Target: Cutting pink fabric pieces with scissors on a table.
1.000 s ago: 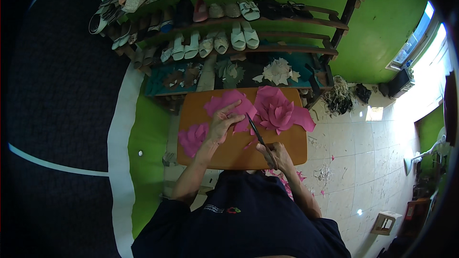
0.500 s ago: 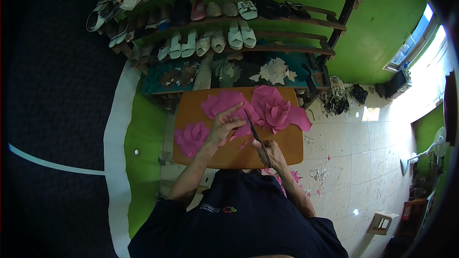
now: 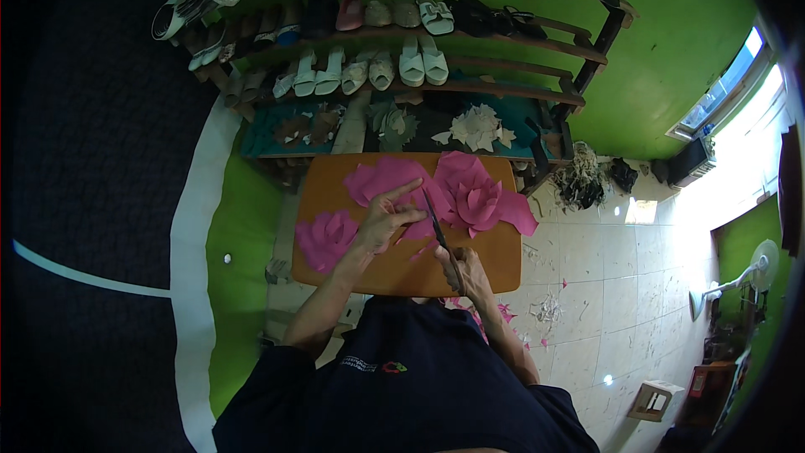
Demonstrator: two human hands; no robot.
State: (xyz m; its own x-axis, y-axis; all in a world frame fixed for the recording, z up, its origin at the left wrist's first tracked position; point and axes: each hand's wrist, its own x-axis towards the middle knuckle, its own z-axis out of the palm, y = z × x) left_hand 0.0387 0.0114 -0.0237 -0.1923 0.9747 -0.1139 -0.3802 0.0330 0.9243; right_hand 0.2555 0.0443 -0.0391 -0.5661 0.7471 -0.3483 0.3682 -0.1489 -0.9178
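My right hand (image 3: 466, 270) is wrapped round the handles of dark scissors (image 3: 438, 226), whose blades point up and away from me. Just left of the blades, my left hand (image 3: 382, 225) has its index finger stretched forward and its thumb near it, gripping a pink piece (image 3: 417, 227) beside the blades. How much of that piece lies between the fingers is partly hidden. A large layered pink flower (image 3: 478, 201) rests at the far right of the orange-brown table (image 3: 394, 278). A smaller pink flower (image 3: 327, 239) lies at the left, and a flat pink sheet (image 3: 366, 180) lies behind my left hand.
Beyond the table stands a wooden rack (image 3: 511, 90) with several rows of shoes and sandals, and cut petal-like pieces (image 3: 480, 128) on its bottom shelf. Scraps (image 3: 549, 309) litter the tiled floor at right. A white fan (image 3: 761, 267) and a small wooden stool (image 3: 654, 401) are farther right.
The whole view has shifted slightly, so table and hands appear a little farther left. Both hands keep nearly the same pose, with the scissors still beside the pink piece.
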